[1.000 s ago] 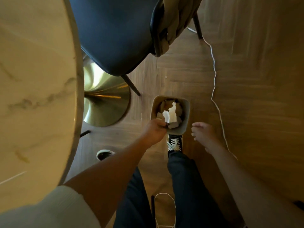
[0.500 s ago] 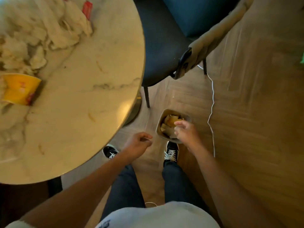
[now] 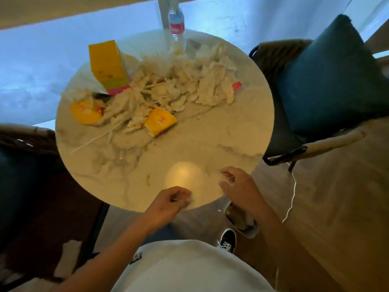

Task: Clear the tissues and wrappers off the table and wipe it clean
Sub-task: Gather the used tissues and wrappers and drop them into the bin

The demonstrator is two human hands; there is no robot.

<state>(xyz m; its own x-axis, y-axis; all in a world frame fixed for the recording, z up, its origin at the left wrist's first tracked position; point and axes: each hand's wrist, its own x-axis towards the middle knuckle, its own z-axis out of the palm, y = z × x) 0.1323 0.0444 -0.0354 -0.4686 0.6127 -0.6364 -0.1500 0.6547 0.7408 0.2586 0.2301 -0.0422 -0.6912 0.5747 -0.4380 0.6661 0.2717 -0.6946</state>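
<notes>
A heap of crumpled white tissues [image 3: 168, 89] covers the far half of the round marble table [image 3: 210, 144]. Among them lie a yellow wrapper [image 3: 161, 121], a second yellow wrapper [image 3: 85, 112], a small red wrapper [image 3: 236, 87] and an upright yellow box [image 3: 107, 64]. My left hand [image 3: 168, 204] hovers over the table's near edge, its fingers loosely curled and holding nothing. My right hand [image 3: 237, 186] is beside it over the near right edge, also loosely curled with nothing in it. A small bin [image 3: 250, 231] with tissues in it stands on the floor under my right forearm, partly hidden.
A water bottle [image 3: 176, 24] stands at the table's far edge. A chair with a teal cushion [image 3: 328, 81] is close on the right, and another dark chair [image 3: 25, 144] on the left. A white cable [image 3: 292, 197] runs over the wooden floor by my shoe [image 3: 227, 239].
Both hands have come up from the bin on the floor to the table's near edge. My view has swung up from the floor to the whole tabletop.
</notes>
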